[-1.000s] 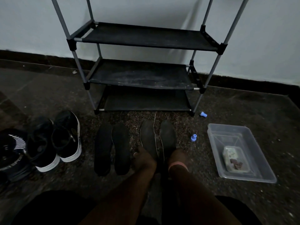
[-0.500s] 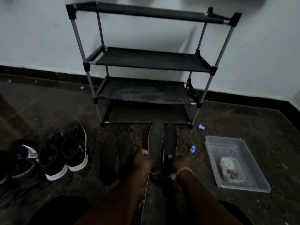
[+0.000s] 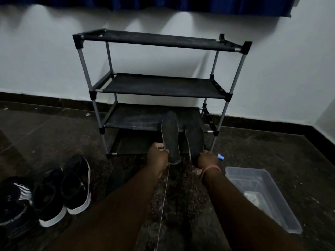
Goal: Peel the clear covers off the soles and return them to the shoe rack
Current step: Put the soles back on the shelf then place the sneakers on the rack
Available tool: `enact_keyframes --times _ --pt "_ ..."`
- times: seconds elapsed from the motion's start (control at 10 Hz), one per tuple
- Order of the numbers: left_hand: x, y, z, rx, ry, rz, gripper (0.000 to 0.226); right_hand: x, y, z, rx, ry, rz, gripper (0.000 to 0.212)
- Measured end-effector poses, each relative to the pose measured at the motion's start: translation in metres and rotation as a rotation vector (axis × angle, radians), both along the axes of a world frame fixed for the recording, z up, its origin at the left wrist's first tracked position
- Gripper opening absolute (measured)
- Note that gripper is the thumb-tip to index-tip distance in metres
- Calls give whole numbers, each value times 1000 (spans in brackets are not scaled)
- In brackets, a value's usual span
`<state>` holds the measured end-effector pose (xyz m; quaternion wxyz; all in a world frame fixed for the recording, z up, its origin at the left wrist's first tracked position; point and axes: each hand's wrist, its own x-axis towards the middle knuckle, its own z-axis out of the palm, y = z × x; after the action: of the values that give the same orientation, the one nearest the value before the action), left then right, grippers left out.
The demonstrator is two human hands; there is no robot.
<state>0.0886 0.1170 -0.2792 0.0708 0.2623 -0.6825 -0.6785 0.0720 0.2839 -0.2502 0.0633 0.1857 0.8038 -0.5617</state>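
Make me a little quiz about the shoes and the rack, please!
1. True or false: each hand holds a sole.
2. Where does the clear tub stand: A) on the rack's top shelf, B) on the floor to the right, C) beside the sneakers?
3. Fill in: the soles point toward the ____.

Key:
1. True. The left hand grips the left sole, and the right hand holds the right sole.
2. B. The tub sits on the floor, right of the rack, far from the sneakers.
3. rack.
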Motion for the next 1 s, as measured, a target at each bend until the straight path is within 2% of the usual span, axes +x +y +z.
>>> enact_keyframes --times 0.2,0.3,0.5,0.7,0.9,1.0 --pt "-73 -6 9 94 -46 3 23 -77 -7 8 150 1 107 38" --pt "-104 -6 8 146 -53 13 26 -110 -15 21 396 33 87 36" --pt "-152 -13 8 179 -25 32 30 -152 -25 23 602 48 178 34" --pt "-172 -10 10 191 -53 24 30 -169 -28 18 568 43 125 34" --pt "-168 -3 12 333 -71 6 28 -173 -36 4 451 90 59 36" --pt "-168 -4 16 361 -106 -12 32 -173 -40 -8 137 118 -168 31"
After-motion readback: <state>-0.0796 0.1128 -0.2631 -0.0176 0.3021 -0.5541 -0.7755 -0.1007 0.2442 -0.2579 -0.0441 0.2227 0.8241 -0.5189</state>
